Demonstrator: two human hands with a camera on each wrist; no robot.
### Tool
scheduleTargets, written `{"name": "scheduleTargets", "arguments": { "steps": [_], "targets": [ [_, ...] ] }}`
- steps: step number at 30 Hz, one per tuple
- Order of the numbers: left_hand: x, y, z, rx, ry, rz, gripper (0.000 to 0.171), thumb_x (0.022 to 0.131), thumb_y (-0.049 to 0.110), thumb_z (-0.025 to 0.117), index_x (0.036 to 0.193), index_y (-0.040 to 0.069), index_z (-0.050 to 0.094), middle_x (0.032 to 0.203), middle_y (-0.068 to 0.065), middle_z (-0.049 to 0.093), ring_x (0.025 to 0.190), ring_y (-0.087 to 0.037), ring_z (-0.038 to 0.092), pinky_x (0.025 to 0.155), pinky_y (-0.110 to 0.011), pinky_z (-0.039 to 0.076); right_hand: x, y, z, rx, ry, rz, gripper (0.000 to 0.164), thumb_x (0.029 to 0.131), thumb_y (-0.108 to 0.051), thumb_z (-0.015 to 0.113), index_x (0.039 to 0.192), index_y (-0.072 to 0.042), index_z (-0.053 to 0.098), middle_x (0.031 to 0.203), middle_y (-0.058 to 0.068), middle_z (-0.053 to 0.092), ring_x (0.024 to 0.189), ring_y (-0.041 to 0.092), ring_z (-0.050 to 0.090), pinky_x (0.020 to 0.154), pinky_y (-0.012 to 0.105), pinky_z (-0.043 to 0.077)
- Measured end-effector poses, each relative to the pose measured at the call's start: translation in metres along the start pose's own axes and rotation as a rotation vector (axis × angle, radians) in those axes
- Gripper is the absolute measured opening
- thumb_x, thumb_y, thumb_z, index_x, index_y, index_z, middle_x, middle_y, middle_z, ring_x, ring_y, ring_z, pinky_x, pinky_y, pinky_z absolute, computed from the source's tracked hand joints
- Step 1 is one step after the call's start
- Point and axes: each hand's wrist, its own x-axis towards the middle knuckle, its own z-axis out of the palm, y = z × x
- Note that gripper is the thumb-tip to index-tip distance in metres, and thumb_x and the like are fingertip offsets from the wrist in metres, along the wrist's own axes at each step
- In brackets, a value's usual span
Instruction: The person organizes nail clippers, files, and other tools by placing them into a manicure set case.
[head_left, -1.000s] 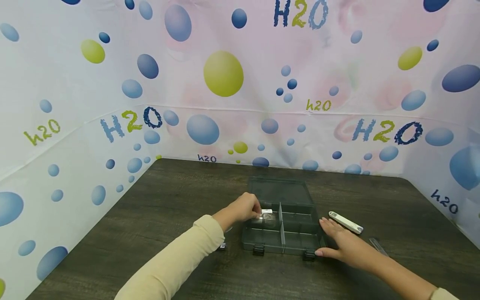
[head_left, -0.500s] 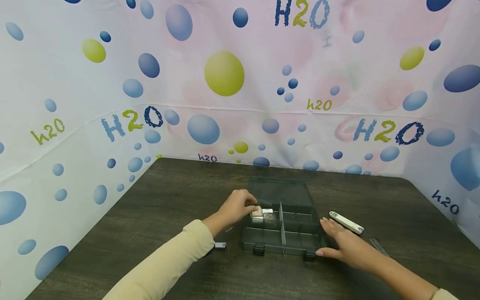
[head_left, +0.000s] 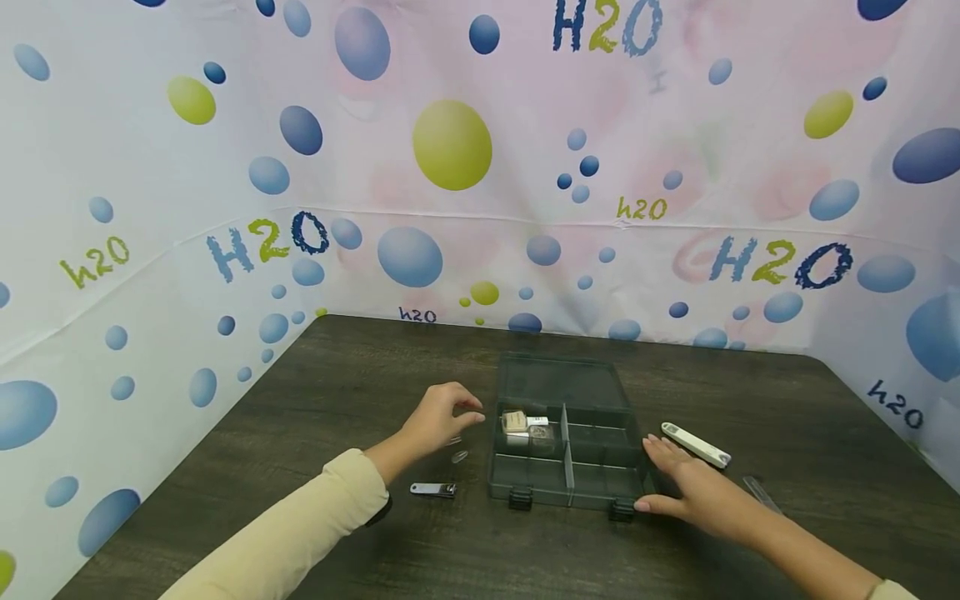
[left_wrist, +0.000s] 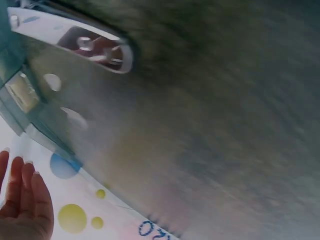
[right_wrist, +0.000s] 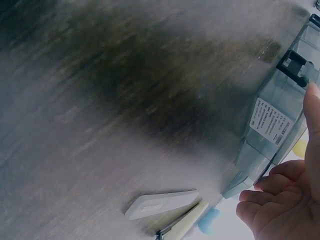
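Observation:
A translucent dark-green divided box [head_left: 568, 454] lies on the table, lid folded back. In its far-left compartment sit a small beige block [head_left: 514, 422], a white piece [head_left: 537, 422] and a clear piece [head_left: 542, 438]. My left hand [head_left: 438, 418], fingers loosely bent and holding nothing, hovers just left of the box. My right hand [head_left: 693, 492] rests against the box's right side with extended fingers, thumb near the front-right latch [head_left: 622, 509]. Below my left hand lie a silver nail clipper [head_left: 432, 490] and a small clear oval piece [head_left: 459, 457].
Right of the box, on the dark wooden table [head_left: 360, 367], lie a long white tool [head_left: 695, 445] and a clear strip [head_left: 761, 494]. A label [right_wrist: 270, 121] shows on the box's side. A printed bubble backdrop [head_left: 450, 275] stands behind the table.
My left hand has let go of the beige block in the far-left compartment and drawn back left, uncovering the nail clipper and oval piece. My right hand has stayed at the box.

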Motion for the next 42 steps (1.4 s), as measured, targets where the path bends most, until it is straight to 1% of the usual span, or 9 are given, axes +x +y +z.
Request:
{"name": "scheduleTargets", "arguments": {
  "steps": [3, 6, 9, 12, 17, 21, 26, 32, 42],
  "targets": [
    [-0.005, -0.007, -0.003, 0.008, -0.005, 0.006, 0.014, 0.082, 0.012, 0.069, 0.091, 0.001, 0.072, 0.091, -0.009, 0.067, 0.086, -0.023, 0.062, 0.077, -0.039, 0.053, 0.000, 0.001, 0.000, -0.005, 0.006, -0.005, 0.095, 0.077, -0.056, 0.063, 0.137, 0.012, 0.036, 0.141, 0.034, 0.032, 0.129, 0.051, 0.031, 0.097, 0.061, 0.036],
    [-0.010, -0.014, -0.004, 0.040, -0.015, 0.012, 0.014, 0.082, 0.012, 0.069, 0.090, 0.002, 0.072, 0.090, -0.008, 0.067, 0.086, -0.022, 0.062, 0.076, -0.037, 0.053, 0.000, 0.001, 0.000, -0.008, 0.012, -0.009, 0.095, 0.077, -0.057, 0.062, 0.137, 0.012, 0.036, 0.141, 0.034, 0.032, 0.129, 0.051, 0.031, 0.097, 0.060, 0.037],
    [-0.014, -0.020, -0.006, 0.054, -0.031, -0.006, 0.016, 0.082, 0.011, 0.069, 0.093, 0.000, 0.071, 0.091, -0.009, 0.067, 0.086, -0.023, 0.062, 0.076, -0.036, 0.053, 0.000, 0.001, -0.001, -0.006, 0.011, -0.008, 0.095, 0.077, -0.057, 0.062, 0.137, 0.012, 0.036, 0.141, 0.034, 0.033, 0.129, 0.051, 0.031, 0.097, 0.061, 0.036],
    [-0.018, -0.023, -0.007, 0.067, -0.060, -0.047, 0.017, 0.082, 0.010, 0.069, 0.094, -0.001, 0.070, 0.093, -0.010, 0.067, 0.087, -0.024, 0.062, 0.077, -0.037, 0.053, 0.001, 0.001, -0.001, -0.001, 0.001, -0.001, 0.095, 0.076, -0.057, 0.062, 0.137, 0.011, 0.036, 0.142, 0.033, 0.033, 0.130, 0.051, 0.031, 0.097, 0.061, 0.036],
    [-0.022, -0.027, -0.006, 0.080, -0.123, -0.139, 0.018, 0.080, 0.009, 0.070, 0.095, -0.001, 0.069, 0.094, -0.011, 0.066, 0.089, -0.024, 0.062, 0.078, -0.037, 0.053, 0.001, 0.000, -0.002, 0.005, -0.016, 0.008, 0.096, 0.076, -0.058, 0.062, 0.138, 0.010, 0.035, 0.142, 0.033, 0.032, 0.130, 0.051, 0.030, 0.097, 0.061, 0.036],
    [-0.024, -0.030, -0.005, 0.094, -0.142, -0.174, 0.020, 0.079, 0.008, 0.071, 0.096, -0.002, 0.068, 0.092, -0.011, 0.066, 0.087, -0.023, 0.062, 0.076, -0.036, 0.053, 0.001, 0.000, -0.002, 0.007, -0.019, 0.009, 0.096, 0.076, -0.058, 0.062, 0.138, 0.010, 0.035, 0.143, 0.032, 0.032, 0.130, 0.050, 0.030, 0.097, 0.060, 0.036],
    [-0.025, -0.033, -0.003, 0.102, -0.142, -0.166, 0.020, 0.078, 0.007, 0.072, 0.095, -0.003, 0.067, 0.088, -0.010, 0.064, 0.082, -0.020, 0.060, 0.072, -0.034, 0.052, 0.001, -0.001, -0.003, 0.005, -0.020, 0.010, 0.095, 0.076, -0.058, 0.062, 0.138, 0.010, 0.035, 0.142, 0.032, 0.032, 0.130, 0.050, 0.030, 0.097, 0.061, 0.036],
    [-0.026, -0.033, -0.001, 0.114, -0.130, -0.156, 0.012, 0.078, 0.006, 0.071, 0.088, -0.001, 0.068, 0.081, -0.006, 0.060, 0.076, -0.014, 0.055, 0.067, -0.029, 0.049, 0.001, -0.001, -0.002, 0.003, -0.018, 0.008, 0.095, 0.076, -0.058, 0.062, 0.138, 0.010, 0.036, 0.142, 0.033, 0.032, 0.130, 0.051, 0.031, 0.097, 0.061, 0.036],
    [-0.029, -0.030, -0.002, 0.098, -0.110, -0.155, 0.004, 0.080, 0.002, 0.069, 0.081, 0.000, 0.066, 0.076, -0.005, 0.057, 0.070, -0.013, 0.054, 0.060, -0.023, 0.046, 0.000, -0.001, -0.001, 0.003, -0.012, 0.004, 0.095, 0.077, -0.058, 0.062, 0.137, 0.011, 0.036, 0.142, 0.033, 0.032, 0.129, 0.051, 0.031, 0.096, 0.060, 0.037]
  ]
}}
